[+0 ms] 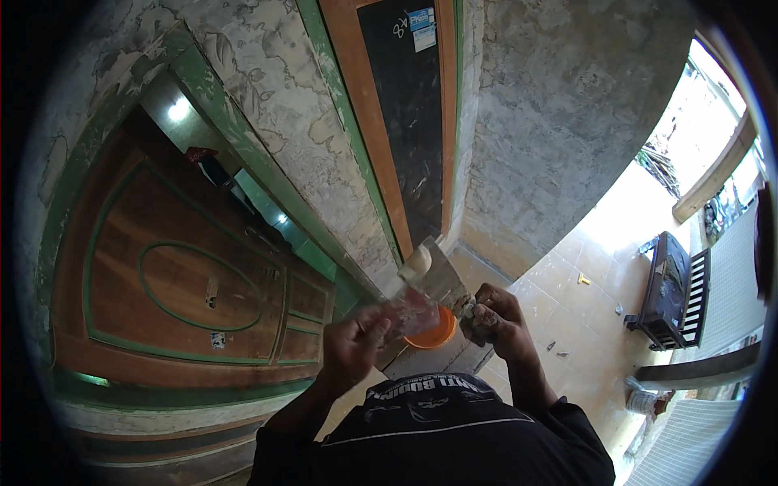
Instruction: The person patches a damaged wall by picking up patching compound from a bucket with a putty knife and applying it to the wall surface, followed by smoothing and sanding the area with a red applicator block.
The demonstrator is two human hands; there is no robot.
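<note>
My right hand (496, 324) is closed round the handle end of a broad putty knife (446, 282). A pale lump of putty (417, 263) sits near the far edge of its blade, and grey smears cover the rest. My left hand (355, 344), smeared by motion, grips a pinkish flat blade-like piece (415, 309), held close to the knife's left side; whether the two touch I cannot tell. Under both tools stands an orange bucket (438, 334), partly hidden by them.
Patchy plastered walls (559, 121) rise ahead. A dark panelled door or window (405, 121) in a brown and green frame is between them. To the left is a wooden door (203, 275). At right, a dark slatted bench (671, 292) stands on the tiled floor (559, 300).
</note>
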